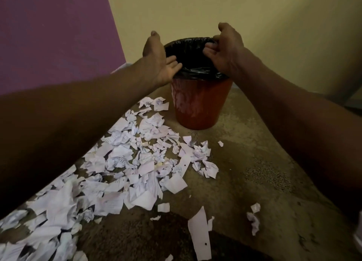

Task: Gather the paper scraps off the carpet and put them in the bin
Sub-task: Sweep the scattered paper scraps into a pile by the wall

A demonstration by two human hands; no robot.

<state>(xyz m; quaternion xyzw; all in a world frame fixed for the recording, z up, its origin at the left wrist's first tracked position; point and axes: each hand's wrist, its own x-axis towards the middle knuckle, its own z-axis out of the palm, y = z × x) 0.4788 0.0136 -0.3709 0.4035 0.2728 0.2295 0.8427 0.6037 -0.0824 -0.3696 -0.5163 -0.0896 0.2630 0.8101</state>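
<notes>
One red bin stands on the brown carpet, far from the camera and close to the yellowish wall. One black liner is folded over its rim. Two bare hands reach to the bin's mouth, one on each side. The left hand is released: its palm faces the bin, the fingers lie straight against the left edge of the liner, and the thumb points up. The right hand grasps the liner at the right rim, its fingers curled over the edge.

The paper scraps are too many to count. They lie in one broad band running from just left of the bin's base toward the near left corner, overlapping thickly there and passing under the left forearm. Apart from the band lie a few strays: one small bit right of the pile, two crumpled bits at the near right, and one long strip with a punched hole in the near centre.

To the right of the bin and of the band the carpet is bare and open. On the left a purple wall closes the room just beyond the scraps. The pile's far end nearly touches the bin's base.
</notes>
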